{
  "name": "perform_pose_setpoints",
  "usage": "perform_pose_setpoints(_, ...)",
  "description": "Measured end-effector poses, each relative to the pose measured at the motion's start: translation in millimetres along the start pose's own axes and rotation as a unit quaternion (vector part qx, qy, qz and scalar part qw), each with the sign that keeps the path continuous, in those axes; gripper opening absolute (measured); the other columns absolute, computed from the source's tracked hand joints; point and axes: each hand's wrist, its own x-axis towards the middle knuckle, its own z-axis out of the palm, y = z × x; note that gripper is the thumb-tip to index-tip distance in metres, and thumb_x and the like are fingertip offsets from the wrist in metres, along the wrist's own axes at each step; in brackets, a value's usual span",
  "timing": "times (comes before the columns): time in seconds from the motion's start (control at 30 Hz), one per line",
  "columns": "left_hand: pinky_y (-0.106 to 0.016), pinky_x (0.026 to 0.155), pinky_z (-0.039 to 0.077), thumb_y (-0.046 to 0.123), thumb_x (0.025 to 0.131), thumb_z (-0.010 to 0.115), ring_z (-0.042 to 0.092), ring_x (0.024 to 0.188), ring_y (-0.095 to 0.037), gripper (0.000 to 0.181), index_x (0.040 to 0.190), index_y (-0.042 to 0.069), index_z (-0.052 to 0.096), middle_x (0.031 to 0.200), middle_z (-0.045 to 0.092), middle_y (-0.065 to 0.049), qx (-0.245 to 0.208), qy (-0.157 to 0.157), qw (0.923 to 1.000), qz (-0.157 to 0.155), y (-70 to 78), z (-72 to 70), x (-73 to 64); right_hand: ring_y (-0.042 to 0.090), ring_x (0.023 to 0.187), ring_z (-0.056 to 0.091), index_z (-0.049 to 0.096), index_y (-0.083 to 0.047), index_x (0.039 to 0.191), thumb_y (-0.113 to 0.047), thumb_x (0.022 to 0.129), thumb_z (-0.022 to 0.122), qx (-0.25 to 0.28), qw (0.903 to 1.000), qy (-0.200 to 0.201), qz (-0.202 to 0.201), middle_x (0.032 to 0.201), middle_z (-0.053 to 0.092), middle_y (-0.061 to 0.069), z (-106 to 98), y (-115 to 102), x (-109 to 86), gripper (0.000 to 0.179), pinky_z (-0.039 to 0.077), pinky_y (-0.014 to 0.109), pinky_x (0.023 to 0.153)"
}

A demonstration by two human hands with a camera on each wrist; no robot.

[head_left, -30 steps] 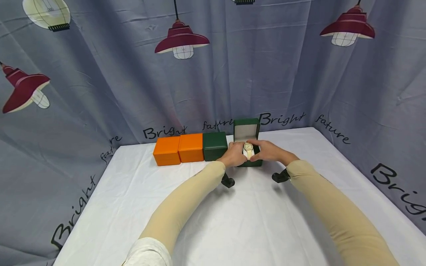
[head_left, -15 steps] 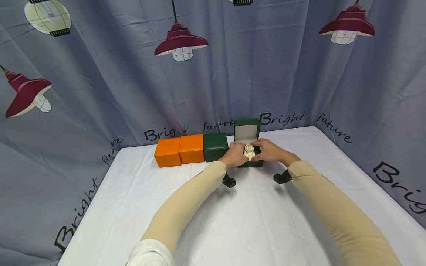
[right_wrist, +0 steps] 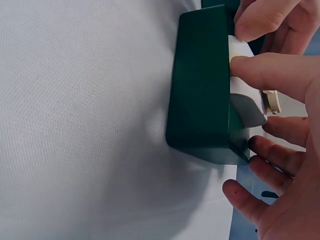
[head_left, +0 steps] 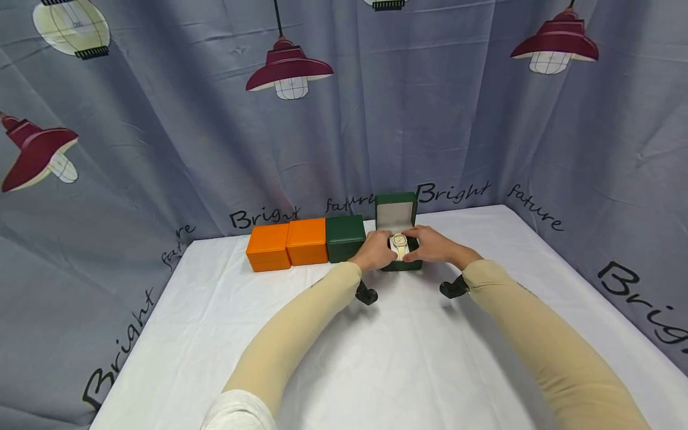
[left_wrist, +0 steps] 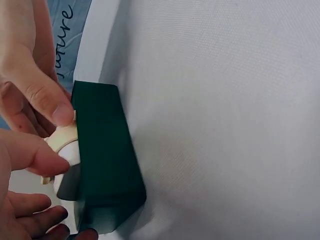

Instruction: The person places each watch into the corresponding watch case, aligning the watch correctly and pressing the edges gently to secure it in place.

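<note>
A cream-strapped wristwatch (head_left: 399, 240) sits on a white cushion (right_wrist: 241, 89) in the dark green watch box (head_left: 402, 267), whose lid (head_left: 395, 215) stands raised with its pale lining showing. From the left side my left hand (head_left: 376, 250) pinches the watch on its cushion. Opposite it, my right hand (head_left: 434, 245) holds the watch, thumb low and fingers at the top. In the left wrist view, part of the strap (left_wrist: 64, 136) shows between both thumbs at the box's rim. The far fingertips are partly hidden by the box.
Left of the raised box stand a closed green box (head_left: 346, 239) and two closed orange boxes (head_left: 307, 240), in a row. They rest near the back edge of a white-covered table (head_left: 419, 358). Grey printed curtains (head_left: 430, 119) hang behind and beside it.
Both hands stay at the watch in the box, with only slight finger shifts. The left hand's fingers sit slightly higher along the watch. The whole view shifts a little as the head camera moves.
</note>
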Motion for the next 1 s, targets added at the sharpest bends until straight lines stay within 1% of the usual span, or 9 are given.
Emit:
perform_pose_setpoints(0.1, -0.042, 0.111, 0.044, 0.018, 0.097, 0.066, 0.041, 0.144, -0.026, 0.057, 0.149, 0.006, 0.048, 0.153, 0.047, -0.009, -0.015, 0.019, 0.9996, -0.014, 2.3, -5.4, -2.3, 0.048, 0.140, 0.037, 0.045, 0.005, 0.148, -0.029, 0.085, 0.078, -0.001, 0.9999, -0.001, 0.014, 0.151, 0.042, 0.030, -4, -1, -2.4, 0.079, 0.032, 0.063, 0.114)
perform_pose_setpoints(0.2, -0.041, 0.100, 0.052, 0.019, 0.098, 0.064, 0.058, 0.126, -0.026, 0.048, 0.143, 0.007, 0.054, 0.143, 0.056, -0.009, -0.047, 0.046, 0.9974, -0.028, 3.9, -10.8, -4.3, 0.050, 0.143, 0.032, 0.041, 0.004, 0.150, -0.032, 0.087, 0.076, 0.000, 0.9995, 0.002, 0.032, 0.155, 0.035, 0.032, -9, -2, -5.3, 0.080, 0.030, 0.064, 0.114)
perform_pose_setpoints(0.3, -0.037, 0.088, 0.056, 0.020, 0.099, 0.063, 0.065, 0.107, -0.023, 0.039, 0.135, 0.006, 0.058, 0.132, 0.062, -0.009, -0.071, 0.083, 0.9934, -0.035, 3.6, -16.0, -5.1, 0.049, 0.144, 0.032, 0.040, 0.003, 0.151, -0.036, 0.090, 0.073, 0.003, 0.9990, 0.009, 0.045, 0.156, 0.032, 0.032, -12, -1, -7.8, 0.080, 0.031, 0.064, 0.114)
perform_pose_setpoints(0.47, -0.034, 0.078, 0.052, 0.019, 0.099, 0.062, 0.059, 0.094, -0.022, 0.031, 0.126, 0.002, 0.059, 0.117, 0.062, -0.012, -0.115, 0.141, 0.9830, -0.022, 0.5, -25.7, -4.8, 0.046, 0.138, 0.041, 0.045, 0.004, 0.148, -0.032, 0.095, 0.065, 0.024, 0.9976, 0.046, 0.046, 0.152, 0.040, 0.029, -15, 3, -8.3, 0.067, 0.038, 0.061, 0.110)
perform_pose_setpoints(0.63, -0.032, 0.069, 0.045, 0.021, 0.099, 0.063, 0.053, 0.081, -0.021, 0.025, 0.115, 0.004, 0.055, 0.100, 0.055, -0.007, -0.144, 0.183, 0.9723, -0.023, -2.8, -31.0, -0.5, 0.044, 0.126, 0.053, 0.055, 0.006, 0.138, -0.019, 0.096, 0.056, 0.032, 0.9930, 0.106, 0.039, 0.139, 0.056, 0.027, -15, 8, -5.3, 0.049, 0.045, 0.056, 0.103)
perform_pose_setpoints(0.73, -0.033, 0.071, 0.044, 0.023, 0.099, 0.062, 0.052, 0.083, -0.021, 0.026, 0.116, 0.006, 0.052, 0.104, 0.053, -0.007, -0.159, 0.192, 0.9679, -0.029, -3.1, -32.5, 3.3, 0.040, 0.118, 0.059, 0.062, 0.006, 0.130, -0.017, 0.096, 0.055, 0.031, 0.9868, 0.149, 0.057, 0.130, 0.062, 0.026, -15, 8, -3.2, 0.041, 0.049, 0.051, 0.098)
perform_pose_setpoints(0.83, -0.037, 0.078, 0.047, 0.026, 0.100, 0.061, 0.053, 0.092, -0.023, 0.034, 0.125, 0.007, 0.049, 0.115, 0.054, -0.010, -0.181, 0.196, 0.9634, -0.029, -0.3, -34.4, 8.1, 0.039, 0.111, 0.062, 0.064, 0.005, 0.124, -0.016, 0.098, 0.053, 0.042, 0.9756, 0.198, 0.085, 0.123, 0.065, 0.025, -19, 4, -2.2, 0.035, 0.051, 0.051, 0.093)
perform_pose_setpoints(0.93, -0.041, 0.087, 0.050, 0.028, 0.101, 0.059, 0.056, 0.104, -0.026, 0.042, 0.135, 0.007, 0.048, 0.127, 0.054, -0.012, -0.193, 0.201, 0.9600, -0.024, 3.7, -37.9, 13.1, 0.039, 0.111, 0.061, 0.062, 0.004, 0.125, -0.016, 0.099, 0.049, 0.059, 0.9643, 0.238, 0.101, 0.123, 0.064, 0.024, -23, -2, 0.6, 0.035, 0.051, 0.052, 0.091)
perform_pose_setpoints(1.0, -0.043, 0.092, 0.051, 0.029, 0.103, 0.055, 0.058, 0.110, -0.027, 0.045, 0.141, 0.008, 0.047, 0.132, 0.055, -0.012, -0.191, 0.203, 0.9601, -0.027, 5.0, -39.7, 15.7, 0.040, 0.115, 0.059, 0.059, 0.003, 0.130, -0.016, 0.101, 0.045, 0.066, 0.9605, 0.250, 0.102, 0.128, 0.061, 0.024, -23, -6, 3.7, 0.038, 0.050, 0.053, 0.094)
